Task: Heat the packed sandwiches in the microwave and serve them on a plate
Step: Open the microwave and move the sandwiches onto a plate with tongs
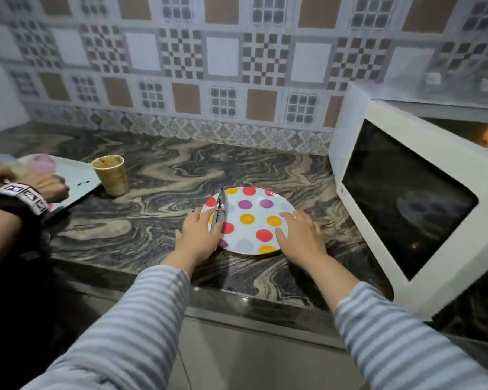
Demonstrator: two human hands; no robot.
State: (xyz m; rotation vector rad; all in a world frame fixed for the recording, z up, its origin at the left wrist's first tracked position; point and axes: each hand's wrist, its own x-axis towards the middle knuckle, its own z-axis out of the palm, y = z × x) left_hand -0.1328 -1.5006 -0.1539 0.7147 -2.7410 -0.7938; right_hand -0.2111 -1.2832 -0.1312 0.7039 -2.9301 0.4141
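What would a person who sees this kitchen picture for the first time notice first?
Most striking is the white plate with coloured dots on the marbled counter, with metal tongs lying across its left side. The left hand and the right hand rest flat on its two edges. To the right stands the white microwave with its door open, and to the left a used paper cup.

Plate: we see it on the counter, near the front edge, just left of the microwave door.
Tongs: on the plate's left part.
Our hands: left hand on the plate's left rim, right hand on its right rim.
Cup: toward the counter's left, behind the plate.
Tray: at the left edge, touching the cup.
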